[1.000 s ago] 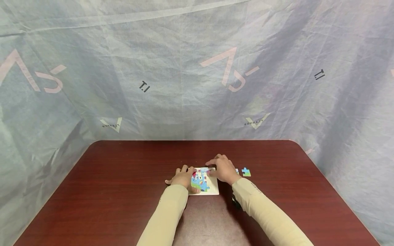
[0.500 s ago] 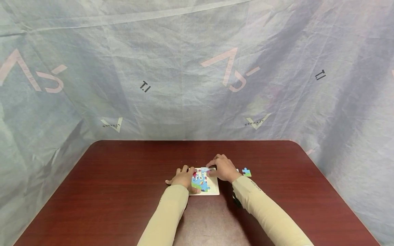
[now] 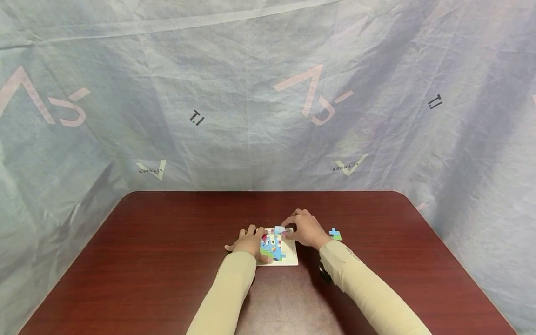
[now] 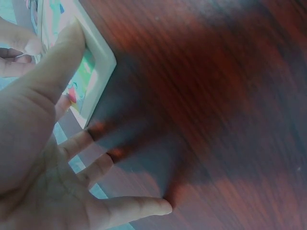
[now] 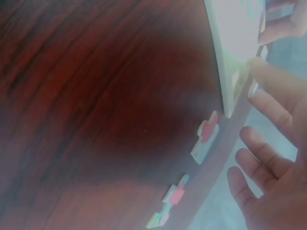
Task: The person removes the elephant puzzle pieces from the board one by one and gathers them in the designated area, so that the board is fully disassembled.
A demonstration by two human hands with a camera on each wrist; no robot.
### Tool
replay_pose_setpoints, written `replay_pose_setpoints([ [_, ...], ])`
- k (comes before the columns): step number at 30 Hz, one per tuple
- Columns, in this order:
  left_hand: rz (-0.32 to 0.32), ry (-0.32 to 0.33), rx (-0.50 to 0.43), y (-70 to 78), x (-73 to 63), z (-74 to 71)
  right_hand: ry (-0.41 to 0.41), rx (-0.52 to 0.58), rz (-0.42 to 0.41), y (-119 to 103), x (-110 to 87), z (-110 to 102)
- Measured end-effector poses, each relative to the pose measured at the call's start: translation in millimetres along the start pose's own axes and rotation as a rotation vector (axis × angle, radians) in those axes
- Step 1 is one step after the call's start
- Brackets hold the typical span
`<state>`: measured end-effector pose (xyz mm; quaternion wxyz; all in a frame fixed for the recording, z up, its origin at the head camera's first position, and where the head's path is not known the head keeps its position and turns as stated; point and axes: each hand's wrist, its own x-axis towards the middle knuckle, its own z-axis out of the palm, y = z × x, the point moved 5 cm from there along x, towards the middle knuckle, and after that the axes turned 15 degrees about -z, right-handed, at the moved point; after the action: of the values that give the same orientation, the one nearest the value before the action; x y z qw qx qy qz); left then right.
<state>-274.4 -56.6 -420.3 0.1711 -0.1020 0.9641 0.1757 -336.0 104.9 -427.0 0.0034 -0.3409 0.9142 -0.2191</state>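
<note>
A jigsaw board point(image 3: 290, 257) with a pale frame lies on the table, its left part filled with a blue cartoon picture. My left hand point(image 3: 248, 243) rests at its left side with fingers spread; in the left wrist view the thumb point(image 4: 64, 52) lies over the frame onto the picture. At the board's top edge my right hand point(image 3: 309, 230) pinches a light-blue puzzle piece point(image 3: 279, 230) between thumb and index finger. The other fingers point(image 5: 261, 170) of that hand are loosely bent in the right wrist view.
A blue and green puzzle piece point(image 3: 334, 234) lies right of my right hand. The right wrist view shows a piece with red point(image 5: 207, 132) beside the board and another reddish piece point(image 5: 176, 195) farther off. A grey curtain point(image 3: 247, 116) hangs behind the brown table point(image 3: 176, 260).
The pinched puzzle piece has shifted slightly right and up at the board's top edge. My right wrist has moved a little right, covering a loose piece. My left hand stays put.
</note>
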Motion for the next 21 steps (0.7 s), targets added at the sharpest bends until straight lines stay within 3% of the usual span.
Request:
replay_pose_setpoints([
  [7, -0.013, -0.008, -0.019, -1.5, 8.2, 4.5, 0.025, 0.007, -0.036, -0.2, -4.7, -7.7],
  [21, -0.007, 0.01, -0.016, -1.2, 7.8, 4.2, 0.022, 0.019, -0.009, -0.8, -20.5, -21.9],
])
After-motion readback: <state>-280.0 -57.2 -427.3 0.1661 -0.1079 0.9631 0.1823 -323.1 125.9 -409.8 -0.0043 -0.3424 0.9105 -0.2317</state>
